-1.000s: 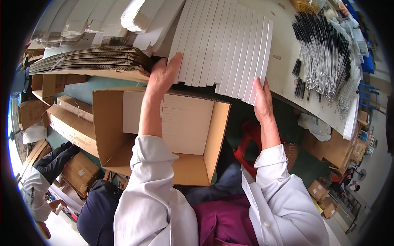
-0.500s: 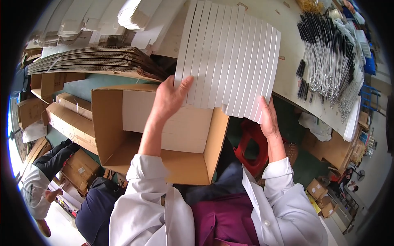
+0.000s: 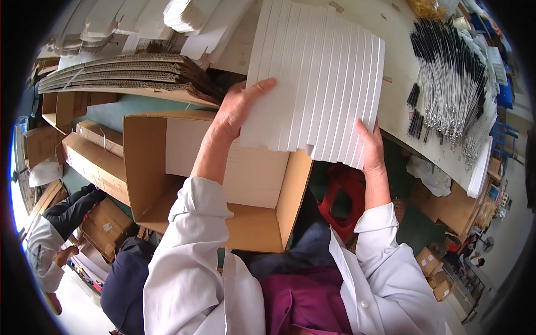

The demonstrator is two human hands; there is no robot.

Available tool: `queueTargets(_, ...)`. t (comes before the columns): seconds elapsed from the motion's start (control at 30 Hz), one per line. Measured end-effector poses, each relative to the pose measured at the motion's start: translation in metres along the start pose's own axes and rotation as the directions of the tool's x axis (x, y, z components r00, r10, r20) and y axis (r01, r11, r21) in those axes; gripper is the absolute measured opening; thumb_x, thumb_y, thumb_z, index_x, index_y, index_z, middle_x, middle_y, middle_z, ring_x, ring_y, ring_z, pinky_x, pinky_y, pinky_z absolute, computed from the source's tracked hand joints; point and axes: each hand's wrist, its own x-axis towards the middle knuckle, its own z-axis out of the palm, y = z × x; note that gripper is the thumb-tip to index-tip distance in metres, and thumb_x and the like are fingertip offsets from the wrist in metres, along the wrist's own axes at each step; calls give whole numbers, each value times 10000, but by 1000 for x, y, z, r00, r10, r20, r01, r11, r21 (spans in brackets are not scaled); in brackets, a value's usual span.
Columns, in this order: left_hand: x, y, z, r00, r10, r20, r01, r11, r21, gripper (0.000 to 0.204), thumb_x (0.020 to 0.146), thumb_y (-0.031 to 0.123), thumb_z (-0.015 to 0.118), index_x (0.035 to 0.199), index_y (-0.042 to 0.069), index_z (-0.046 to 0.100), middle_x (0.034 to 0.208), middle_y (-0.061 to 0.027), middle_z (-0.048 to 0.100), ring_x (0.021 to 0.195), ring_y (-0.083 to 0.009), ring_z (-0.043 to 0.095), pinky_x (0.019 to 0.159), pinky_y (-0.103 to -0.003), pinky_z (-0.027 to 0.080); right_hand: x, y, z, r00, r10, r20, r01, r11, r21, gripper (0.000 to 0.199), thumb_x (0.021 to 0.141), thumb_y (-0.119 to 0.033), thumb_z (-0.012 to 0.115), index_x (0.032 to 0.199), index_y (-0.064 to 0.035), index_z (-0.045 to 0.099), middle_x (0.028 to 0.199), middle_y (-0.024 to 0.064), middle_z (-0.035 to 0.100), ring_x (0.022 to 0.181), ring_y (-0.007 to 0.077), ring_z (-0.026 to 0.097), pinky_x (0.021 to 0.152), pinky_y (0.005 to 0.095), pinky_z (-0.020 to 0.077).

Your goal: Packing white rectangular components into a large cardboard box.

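Note:
A fanned stack of flat white card pieces point(image 3: 321, 84) is held between both hands above the table edge. My left hand point(image 3: 234, 109) grips its left side, fingers spread over the top. My right hand point(image 3: 371, 148) holds the lower right edge. Below them stands an open brown cardboard box point(image 3: 139, 173) with white card sheets point(image 3: 245, 173) lying inside it.
The pale worktable point(image 3: 399, 67) carries a heap of black-and-silver cords point(image 3: 452, 84) at right and folded white cartons point(image 3: 190, 17) at the back. Flattened brown cardboard point(image 3: 123, 72) lies left. A red stool point(image 3: 343, 195) stands below. Another person point(image 3: 50, 245) sits at lower left among boxes.
Both hands have carried the white stack from over the box up and to the right, toward the table, and it now sits higher and more fanned out.

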Motion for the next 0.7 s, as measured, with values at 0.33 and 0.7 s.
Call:
queueTargets(0.33, -85, -48, -8, 997, 35, 64, -37, 999, 37, 603, 833, 442, 815, 1092, -70, 632, 970, -141, 709, 868, -187, 689, 794, -346, 568, -104, 4, -13, 999, 53, 6, -53, 997, -53, 743, 933, -297, 702, 1496, 31, 345, 1408, 134, 509, 1283, 236, 489, 1110, 374, 349)
queueTargets(0.7, -220, -120, -43, 996, -69, 63, 69, 998, -9, 565, 875, 441, 794, 1128, -34, 623, 983, -79, 681, 868, -129, 626, 775, -306, 536, -249, -2, 12, 965, 263, -15, -263, 962, -76, 677, 924, -233, 676, 1460, 47, 374, 1358, 154, 543, 1233, 231, 529, 1068, 357, 393)
